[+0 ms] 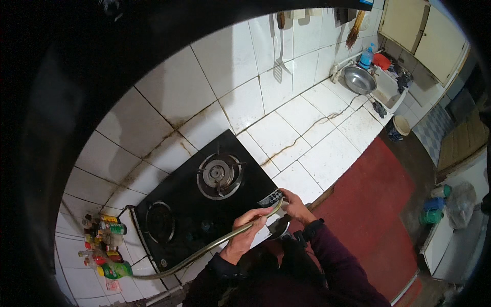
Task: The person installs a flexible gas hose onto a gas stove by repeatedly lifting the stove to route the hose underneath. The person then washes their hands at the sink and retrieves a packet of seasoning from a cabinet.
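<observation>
Hose Held in Both Hands Over the Stove's Near Side

Clock directions are taken from the left hand, with twelve at the top of the view. The person's left hand (244,238) is curled round the hose (204,249), thumb uppermost. The right hand (297,209), at two o'clock, has its fingers bent in and closed on the hose's upper end, the tip partly hidden by them. The hose is therefore in contact with both hands, spanning the short gap between them in a gentle bend. From the left hand its long part slopes away toward eight o'clock, past the near edge of the stove (192,204), down to a group of bottles (112,227), where its lower end cannot be made out.

The stove is black and set at a slant on the white-tiled bench (327,140). One burner (220,175) lies at eleven o'clock, the other between nine and ten. Just beside the right hand, on its lower left, is a shiny round thing, too covered to identify.

Farther off, a spatula (281,66) hangs on the wall just past twelve. A steel bowl (359,80) rests at one o'clock beside the sink (387,92), and a bucket (400,126) stands at two, beyond the red floor (363,204).
</observation>
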`<state>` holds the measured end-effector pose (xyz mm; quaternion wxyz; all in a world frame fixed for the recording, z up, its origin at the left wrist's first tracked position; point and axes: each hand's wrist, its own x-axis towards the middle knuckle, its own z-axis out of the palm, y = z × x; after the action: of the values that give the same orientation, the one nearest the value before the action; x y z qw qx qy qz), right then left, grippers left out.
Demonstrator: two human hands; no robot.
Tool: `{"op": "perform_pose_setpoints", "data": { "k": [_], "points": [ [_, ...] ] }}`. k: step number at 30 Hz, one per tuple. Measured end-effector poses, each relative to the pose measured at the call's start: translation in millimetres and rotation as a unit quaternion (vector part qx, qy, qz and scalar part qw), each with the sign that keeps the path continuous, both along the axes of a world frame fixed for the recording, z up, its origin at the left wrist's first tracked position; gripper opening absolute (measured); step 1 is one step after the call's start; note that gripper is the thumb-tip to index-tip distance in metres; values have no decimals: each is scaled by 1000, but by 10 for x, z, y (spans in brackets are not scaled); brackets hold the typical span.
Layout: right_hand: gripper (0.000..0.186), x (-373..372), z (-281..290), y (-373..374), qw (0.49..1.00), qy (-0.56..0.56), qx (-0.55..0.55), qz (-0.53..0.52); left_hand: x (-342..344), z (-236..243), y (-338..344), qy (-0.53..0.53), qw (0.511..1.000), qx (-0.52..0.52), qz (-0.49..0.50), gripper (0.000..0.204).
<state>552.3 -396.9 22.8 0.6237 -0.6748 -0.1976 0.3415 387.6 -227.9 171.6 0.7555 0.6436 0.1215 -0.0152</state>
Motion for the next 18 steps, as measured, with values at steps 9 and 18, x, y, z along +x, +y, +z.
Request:
{"op": "perform_pose_setpoints", "data": {
  "k": [9, 18],
  "points": [
    [98, -169, -120, 116, 931, -314, -186, 13, -399, 91, 142, 41, 995, -80, 43, 38],
    [77, -400, -244, 279, 858, -503, -103, -25, -624, -381, 217, -110, 979, -49, 167, 44]
  ]
}}
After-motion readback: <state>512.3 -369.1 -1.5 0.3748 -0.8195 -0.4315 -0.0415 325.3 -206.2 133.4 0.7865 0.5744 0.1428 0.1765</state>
